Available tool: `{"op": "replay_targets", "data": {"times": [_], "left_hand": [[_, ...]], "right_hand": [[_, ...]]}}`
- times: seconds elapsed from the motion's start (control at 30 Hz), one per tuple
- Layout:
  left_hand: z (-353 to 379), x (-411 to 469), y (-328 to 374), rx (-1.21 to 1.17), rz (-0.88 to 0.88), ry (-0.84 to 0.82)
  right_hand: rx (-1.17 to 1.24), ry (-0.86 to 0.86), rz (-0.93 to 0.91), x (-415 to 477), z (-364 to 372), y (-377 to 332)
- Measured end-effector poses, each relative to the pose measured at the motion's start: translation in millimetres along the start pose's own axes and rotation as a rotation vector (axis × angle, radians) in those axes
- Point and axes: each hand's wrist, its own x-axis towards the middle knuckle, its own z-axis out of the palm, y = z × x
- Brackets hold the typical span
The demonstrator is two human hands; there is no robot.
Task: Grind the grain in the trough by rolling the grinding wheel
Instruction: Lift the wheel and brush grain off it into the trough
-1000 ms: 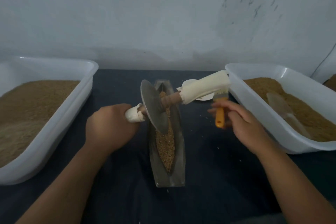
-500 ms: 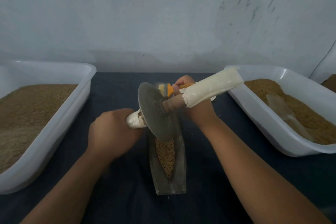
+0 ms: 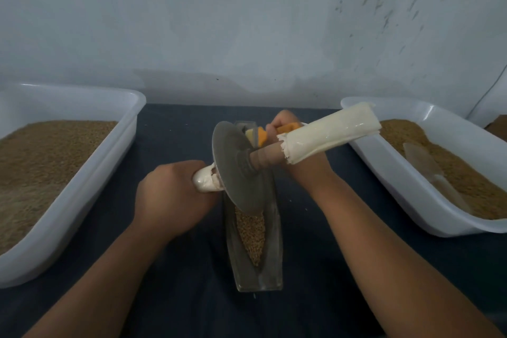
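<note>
Wheel (image 3: 236,170) stands tilted in trough (image 3: 275,228), rim on grain (image 3: 251,236) mid-trough. Left hand (image 3: 175,195) clenched round left handle (image 3: 204,182), just left of disc. Right hand (image 3: 307,170) beyond wheel, behind raised right handle (image 3: 329,133), grasping orange brush (image 3: 262,136) over trough's far end.

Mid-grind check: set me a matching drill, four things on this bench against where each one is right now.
Things:
1 wheel
2 brush
3 scoop
4 left hand

Places:
A lying in the right bin
B gripping the wheel's left handle
C lower edge in the trough
D held by the right hand

Pairs: 1-C, 2-D, 3-A, 4-B
</note>
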Motion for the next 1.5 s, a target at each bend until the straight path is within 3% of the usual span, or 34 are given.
{"op": "replay_targets", "data": {"times": [0.13, 0.2, 0.33, 0.4, 0.5, 0.6, 0.83, 1.07, 1.27, 1.43, 1.5], "left_hand": [[-2.5, 0.6, 0.4, -0.005, -0.002, -0.026], [-2.8, 1.0, 0.0, 0.000, -0.003, -0.020], [-0.5, 1.2, -1.3, 0.013, -0.010, 0.001], [0.9, 1.3, -2.7, 0.032, -0.021, 0.012], [1.3, 2.3, -2.7, 0.058, -0.032, 0.002], [2.4, 3.2, -3.6, 0.050, -0.040, 0.003], [2.2, 0.0, -1.7, -0.078, -0.037, 0.010], [7.0, 7.4, -9.9, -0.057, -0.150, 0.013], [6.3, 8.6, -11.9, -0.035, -0.168, 0.018], [6.8, 8.8, -12.2, -0.042, -0.169, 0.021], [7.4, 9.2, -11.3, -0.039, -0.179, 0.026]], "right_hand": [[-0.173, -0.284, 0.169, -2.9, 7.8, 11.2], [-0.159, -0.226, 0.205, -9.6, 5.1, 15.6], [-0.131, -0.042, 0.043, -3.9, -3.6, 11.3], [-0.103, -0.106, 0.001, -2.4, -0.8, 8.4], [-0.086, -0.273, 0.152, -11.1, 3.3, 5.3], [-0.059, -0.157, 0.084, -23.2, -10.6, 8.7], [0.285, 0.075, 0.151, -51.7, -56.6, -11.8], [0.341, -0.297, 0.267, -52.1, -58.1, -28.0], [0.290, -0.220, 0.251, -37.3, -48.1, -28.2], [0.345, -0.400, 0.216, -49.5, -35.6, -36.9], [0.266, -0.367, 0.190, -45.0, -32.0, -35.0]]}}
